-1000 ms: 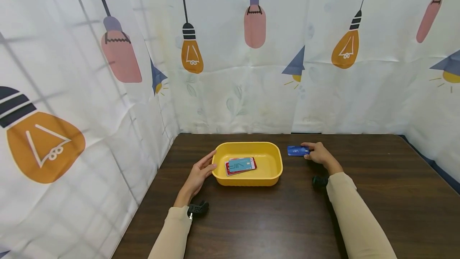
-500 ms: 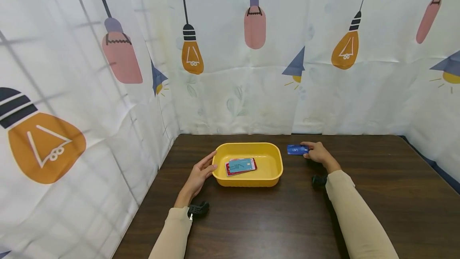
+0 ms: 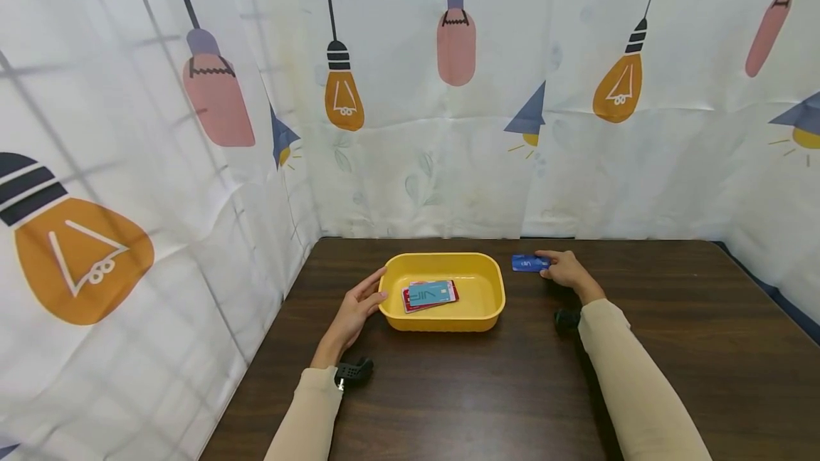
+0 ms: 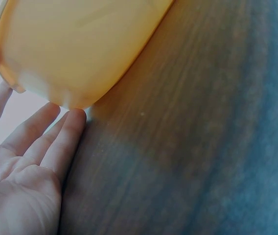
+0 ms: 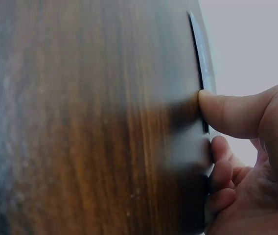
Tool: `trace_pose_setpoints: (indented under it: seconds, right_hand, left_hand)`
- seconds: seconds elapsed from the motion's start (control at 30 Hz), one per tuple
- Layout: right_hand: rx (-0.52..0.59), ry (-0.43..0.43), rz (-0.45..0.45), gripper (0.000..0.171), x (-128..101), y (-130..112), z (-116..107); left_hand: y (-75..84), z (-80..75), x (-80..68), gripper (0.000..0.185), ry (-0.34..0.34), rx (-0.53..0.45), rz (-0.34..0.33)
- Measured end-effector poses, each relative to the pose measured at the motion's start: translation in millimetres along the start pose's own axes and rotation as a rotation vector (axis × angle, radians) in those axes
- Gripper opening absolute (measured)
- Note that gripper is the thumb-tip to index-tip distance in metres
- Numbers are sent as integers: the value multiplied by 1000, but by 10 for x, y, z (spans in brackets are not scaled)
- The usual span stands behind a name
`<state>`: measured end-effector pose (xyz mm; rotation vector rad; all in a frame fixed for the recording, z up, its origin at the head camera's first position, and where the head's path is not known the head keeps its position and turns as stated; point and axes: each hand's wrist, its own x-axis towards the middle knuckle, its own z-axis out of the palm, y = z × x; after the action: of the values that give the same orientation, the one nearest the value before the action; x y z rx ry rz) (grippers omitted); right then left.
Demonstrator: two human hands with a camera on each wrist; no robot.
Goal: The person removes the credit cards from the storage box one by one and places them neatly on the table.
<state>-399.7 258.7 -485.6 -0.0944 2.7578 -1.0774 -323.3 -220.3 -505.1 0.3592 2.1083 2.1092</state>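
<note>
The blue card [image 3: 529, 262] lies flat, long axis three-to-nine, at nine o'clock of the right hand [image 3: 564, 271], whose thumb and curled fingers pinch its near end

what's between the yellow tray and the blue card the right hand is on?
Nothing: in the head view only bare dark table separates the yellow tray from the blue card. The right hand grips the card's far end.

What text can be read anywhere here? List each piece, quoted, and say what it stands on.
"VIP", seemingly turned upside down: white letters on the blue card under the right hand.
Teal card in the yellow tray: a large white mark, too blurred to read.
Red cards beneath it: print hidden.
Wrist views: no lettering shows.
</note>
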Motion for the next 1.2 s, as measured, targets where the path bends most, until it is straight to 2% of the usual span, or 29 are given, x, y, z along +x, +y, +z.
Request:
trace_pose_setpoints:
  seconds: [0.17,0.4,0.57,0.93,1.2]
  right_hand:
    - [7,-7,24,58,11,-15,-2]
    - [-44,-1,-11,58,47,-12,-13]
    - [-53,-15,6,60,76,-6,-20]
    - [-36,-30,19,61,80,-38,-31]
    - [-10,-41,31,61,86,-25,-36]
  left_hand:
    - [13,-3,-2,55,-1,1,-7]
    - [-5,-4,5,55,15,10,-8]
    - [-28,-8,17,55,18,9,-1]
    - [-15,1,16,55,20,8,4]
    - [-15,0,12,53,21,-3,-15]
